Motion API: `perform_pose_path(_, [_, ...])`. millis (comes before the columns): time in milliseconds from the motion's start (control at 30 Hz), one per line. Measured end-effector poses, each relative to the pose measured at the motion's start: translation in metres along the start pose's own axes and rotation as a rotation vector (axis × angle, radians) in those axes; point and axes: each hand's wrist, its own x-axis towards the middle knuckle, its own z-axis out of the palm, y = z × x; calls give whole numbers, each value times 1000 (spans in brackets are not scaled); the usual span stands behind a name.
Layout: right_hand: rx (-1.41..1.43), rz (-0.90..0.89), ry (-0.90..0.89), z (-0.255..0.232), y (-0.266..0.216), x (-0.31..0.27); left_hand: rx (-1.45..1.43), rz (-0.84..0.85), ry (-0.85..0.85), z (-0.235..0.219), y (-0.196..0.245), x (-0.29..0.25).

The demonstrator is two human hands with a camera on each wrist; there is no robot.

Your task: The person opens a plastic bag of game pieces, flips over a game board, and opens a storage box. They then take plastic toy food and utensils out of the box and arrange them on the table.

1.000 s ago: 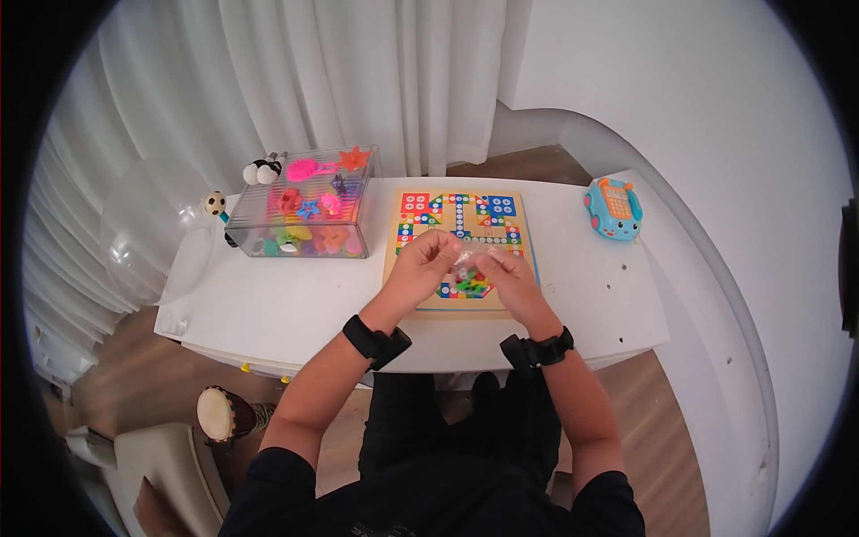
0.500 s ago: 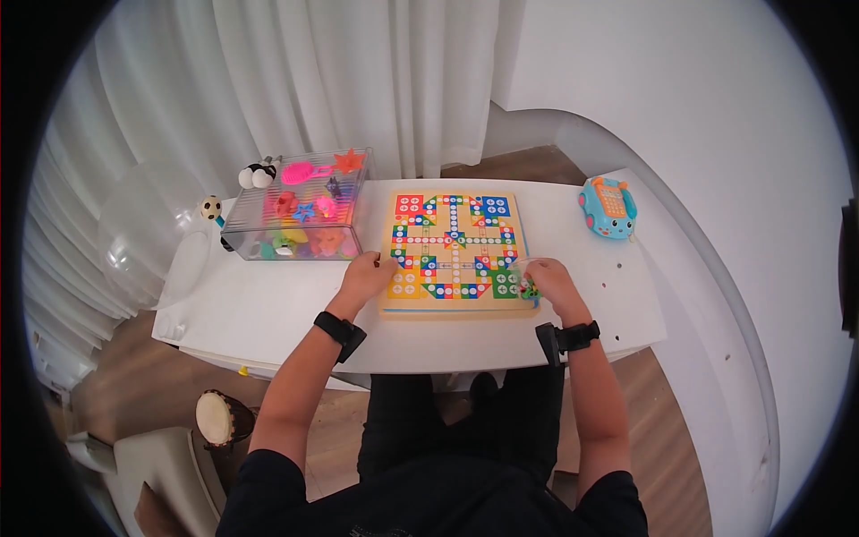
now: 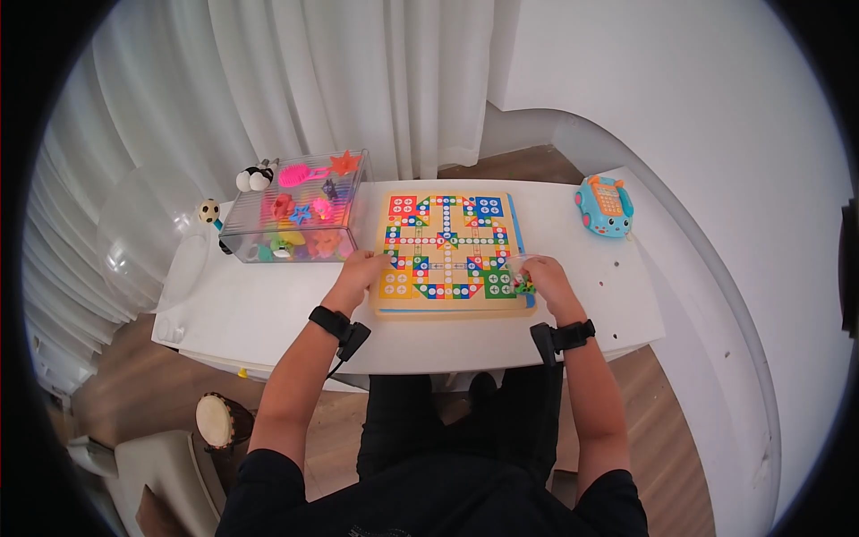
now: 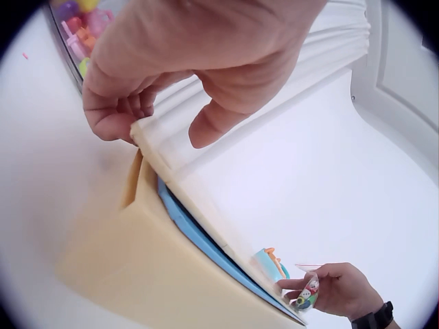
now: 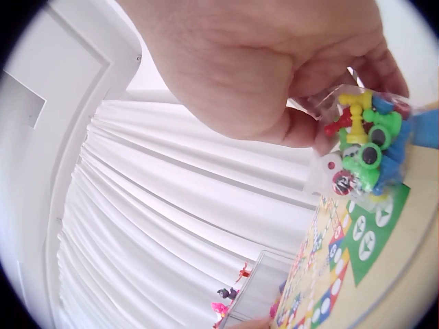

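Note:
A square ludo-style game board [image 3: 447, 267] with a colourful printed track lies on the white table. My left hand [image 3: 360, 272] is at its left edge. In the left wrist view, curled fingers [image 4: 113, 127] hold the pale board's edge [image 4: 159, 163], while the thumb stands apart over the top side. A blue layer [image 4: 206, 240] shows beneath that edge. By the board's right side, my right hand [image 3: 548, 277] pinches a clear plastic bag [image 5: 363, 147]. Yellow, red, green and blue pawns and dice show through it, close over the green corner.
Left of the board stands a clear plastic box [image 3: 295, 210] with toys in and on it. A blue toy phone [image 3: 605, 206] sits at the table's right end. A football-topped toy [image 3: 208, 212] and a transparent balloon [image 3: 148, 237] are at the left end.
Both hands were together over the board with the bag between them. The left hand has moved to the board's left edge; the right hand has carried the bag to the right edge.

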Motion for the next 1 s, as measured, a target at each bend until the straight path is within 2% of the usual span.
perform_pose_path(67, [-32,-13,24,2,5,2,12,-35,55,1,4,-3])
perform_pose_path(133, [-61,-40,95,5,5,1,-3,-32,37,0,5,-4])
perform_pose_path(200, [-42,-40,57,5,0,-4,-16,-32,16,-1,6,-5])
perform_pose_path(267, [-25,-41,20,4,-3,-4,-126,-43,-41,-3,7,-5])
perform_pose_path(400, [13,9,28,-7,18,13,-235,-121,-29,0,8,3])
perform_pose_path(467, [59,5,14,-11,21,15,-488,-174,-54,6,15,1])
perform_pose_path(567, [80,9,-38,-10,23,17,-486,-216,-72,3,17,3])
perform_pose_path(633, [246,37,-44,-6,21,16,-480,-218,-82,3,18,2])
perform_pose_path(800, [311,82,-70,-10,12,6,-408,-219,-80,1,15,6])
perform_pose_path(867, [303,85,-57,-10,13,6,-360,-109,-47,3,20,-2])
perform_pose_path(900, [272,86,-42,-10,12,5,-361,-109,-47,3,19,0])
perform_pose_path(967, [239,87,-29,-10,16,6,-330,60,-103,1,20,1])
perform_pose_path(1000, [267,86,-30,-10,25,12,-331,60,-102,-2,22,2])
